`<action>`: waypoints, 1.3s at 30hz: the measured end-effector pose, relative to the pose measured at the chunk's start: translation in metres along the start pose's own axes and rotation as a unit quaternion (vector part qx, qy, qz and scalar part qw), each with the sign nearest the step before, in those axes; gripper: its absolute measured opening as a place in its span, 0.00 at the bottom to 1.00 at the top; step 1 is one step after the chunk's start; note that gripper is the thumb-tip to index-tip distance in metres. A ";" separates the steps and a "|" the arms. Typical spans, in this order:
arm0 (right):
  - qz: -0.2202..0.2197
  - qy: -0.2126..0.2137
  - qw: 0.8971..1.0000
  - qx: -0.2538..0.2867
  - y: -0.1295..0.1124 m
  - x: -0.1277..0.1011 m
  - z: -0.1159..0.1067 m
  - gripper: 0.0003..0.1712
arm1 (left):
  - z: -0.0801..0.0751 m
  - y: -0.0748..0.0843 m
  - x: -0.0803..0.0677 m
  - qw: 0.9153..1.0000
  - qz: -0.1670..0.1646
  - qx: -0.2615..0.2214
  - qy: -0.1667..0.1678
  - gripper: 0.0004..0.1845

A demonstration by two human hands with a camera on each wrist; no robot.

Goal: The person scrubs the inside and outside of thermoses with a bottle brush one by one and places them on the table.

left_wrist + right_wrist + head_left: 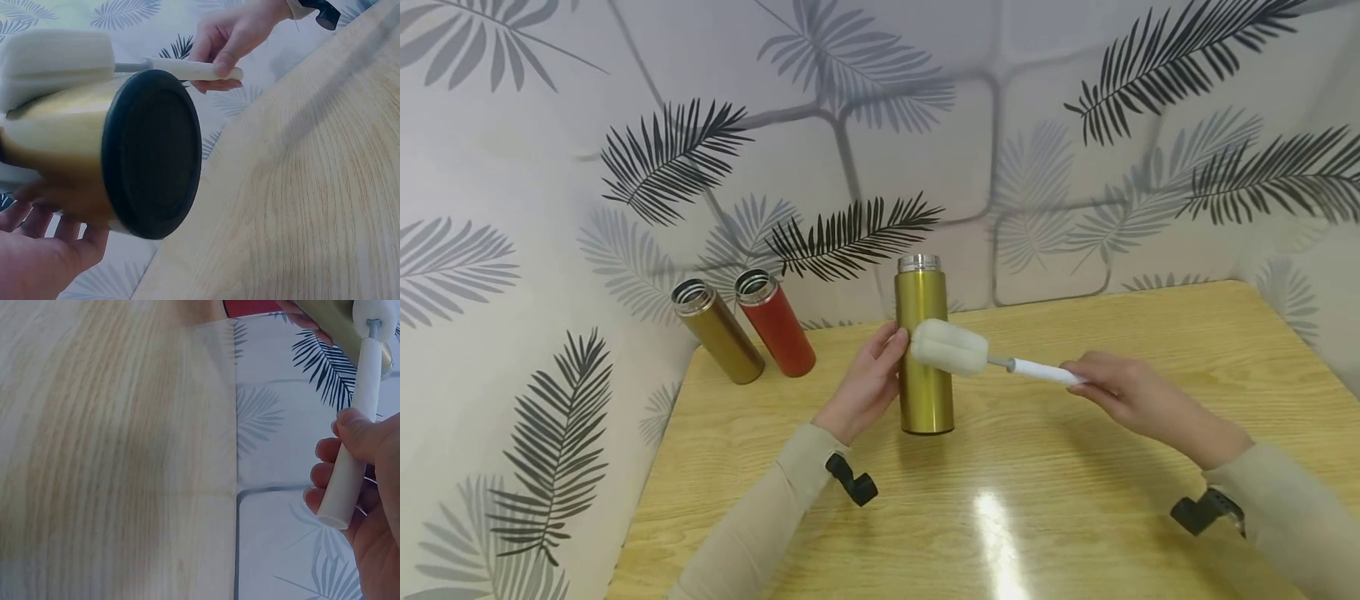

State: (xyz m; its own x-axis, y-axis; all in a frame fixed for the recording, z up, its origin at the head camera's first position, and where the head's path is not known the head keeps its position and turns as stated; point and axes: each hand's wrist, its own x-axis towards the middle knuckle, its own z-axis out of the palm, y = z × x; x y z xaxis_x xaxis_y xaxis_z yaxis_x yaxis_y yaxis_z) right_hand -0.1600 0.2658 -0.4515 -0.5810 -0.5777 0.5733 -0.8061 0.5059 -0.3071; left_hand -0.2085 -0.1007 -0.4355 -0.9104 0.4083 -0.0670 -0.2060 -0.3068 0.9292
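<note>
In the head view my left hand (871, 379) grips a gold thermos bottle (927, 400) by its left side, holding it upright above the table. The bottle has a bare steel neck and no lid. Its black base (156, 156) faces the left wrist camera. My right hand (1116, 387) pinches the white handle (356, 450) of a bottle brush. The brush's cream sponge head (951, 347) lies across the front of the bottle, against its side in the left wrist view.
A second gold bottle (722, 342) and a red bottle (781, 333), both lidless, stand at the table's back left corner. The wooden table (1075, 517) meets a wall (917, 158) with leaf patterns behind and at the left.
</note>
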 end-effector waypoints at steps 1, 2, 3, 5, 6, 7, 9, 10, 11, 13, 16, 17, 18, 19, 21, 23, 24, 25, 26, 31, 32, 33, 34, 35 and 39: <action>-0.004 -0.003 1.000 0.002 0.000 -0.001 0.001 0.13 | 0.000 0.000 0.000 1.000 0.003 -0.002 0.008 0.27; -0.007 -0.006 1.000 0.004 -0.001 -0.002 0.002 0.13 | -0.001 0.001 0.001 1.000 0.005 -0.005 0.016 0.27; -0.012 -0.011 1.000 0.007 -0.001 -0.002 0.002 0.12 | -0.001 0.001 0.001 1.000 0.007 -0.007 0.023 0.28; -0.019 -0.020 1.000 0.014 -0.002 -0.004 0.004 0.12 | -0.002 0.002 0.002 0.999 0.010 -0.009 0.037 0.28; -0.023 -0.025 0.999 0.015 -0.002 -0.005 0.005 0.11 | -0.003 0.002 0.002 0.999 0.011 -0.012 0.043 0.29; -0.026 -0.030 0.999 0.015 -0.003 -0.006 0.006 0.11 | -0.004 0.003 0.002 0.999 0.012 -0.016 0.048 0.29; -0.030 -0.039 0.999 0.015 -0.004 -0.010 0.008 0.12 | -0.005 0.003 0.003 0.998 0.014 -0.026 0.055 0.28; -0.030 -0.043 0.999 0.014 -0.004 -0.011 0.009 0.12 | -0.006 0.004 0.003 0.998 0.016 -0.032 0.056 0.28; -0.030 -0.046 0.998 0.015 -0.004 -0.013 0.010 0.12 | -0.007 0.004 0.003 0.997 0.018 -0.037 0.058 0.27; -0.026 -0.051 0.998 0.016 -0.005 -0.015 0.012 0.12 | -0.008 0.005 0.003 0.997 0.023 -0.043 0.061 0.26; -0.024 -0.044 0.999 0.010 -0.006 -0.017 0.012 0.10 | -0.008 0.006 0.003 0.997 0.027 -0.047 0.060 0.23; -0.025 -0.038 0.999 0.005 -0.005 -0.017 0.012 0.11 | -0.008 0.006 0.002 0.997 0.027 -0.047 0.059 0.22; -0.026 -0.031 0.999 0.000 -0.005 -0.016 0.012 0.14 | -0.007 0.006 0.002 0.997 0.027 -0.048 0.056 0.20; -0.028 -0.024 0.999 -0.007 -0.004 -0.016 0.012 0.18 | -0.006 0.006 0.002 0.997 0.027 -0.047 0.052 0.19; -0.029 -0.010 0.999 -0.020 -0.004 -0.014 0.012 0.27 | -0.005 0.005 0.001 0.997 0.028 -0.048 0.046 0.16; -0.028 0.003 0.999 -0.026 -0.003 -0.012 0.012 0.31 | -0.004 0.002 0.000 0.998 0.029 -0.047 0.038 0.14; -0.025 0.008 0.999 -0.027 -0.002 -0.011 0.011 0.32 | -0.004 0.001 0.000 0.998 0.029 -0.046 0.033 0.13; -0.023 0.013 0.999 -0.027 -0.002 -0.010 0.010 0.33 | -0.004 0.000 -0.001 0.998 0.030 -0.043 0.029 0.12; -0.020 0.017 0.999 -0.027 -0.002 -0.008 0.009 0.33 | -0.004 -0.001 -0.001 0.998 0.029 -0.044 0.026 0.13; -0.011 0.029 0.999 -0.019 -0.001 0.001 0.001 0.27 | -0.006 -0.005 -0.004 0.999 0.019 -0.050 -0.001 0.21; -0.011 0.033 0.999 -0.020 -0.001 0.003 0.000 0.27 | -0.006 -0.006 -0.004 0.998 0.017 -0.056 -0.009 0.23; -0.013 0.037 0.999 -0.019 0.000 0.005 -0.001 0.27 | -0.007 -0.006 -0.005 0.998 0.016 -0.061 -0.019 0.26; -0.015 0.041 0.999 -0.021 0.000 0.006 -0.002 0.28 | -0.007 -0.007 -0.006 0.997 0.015 -0.068 -0.029 0.28; -0.016 0.046 0.999 -0.023 0.001 0.007 -0.003 0.29 | -0.007 -0.007 -0.006 0.996 0.015 -0.073 -0.040 0.32; -0.019 0.060 0.997 -0.033 0.002 0.010 -0.004 0.31 | -0.008 -0.010 -0.009 0.996 0.007 -0.068 -0.063 0.53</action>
State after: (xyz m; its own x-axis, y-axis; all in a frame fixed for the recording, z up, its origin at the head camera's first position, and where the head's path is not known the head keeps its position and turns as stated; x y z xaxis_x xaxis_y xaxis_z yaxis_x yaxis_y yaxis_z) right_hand -0.1674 0.2639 -0.4432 -0.5288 -0.5193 0.6714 -0.8162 0.5280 -0.2345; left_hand -0.2015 -0.1080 -0.4475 -0.8627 0.5058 -0.0011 -0.2487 -0.4222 0.8717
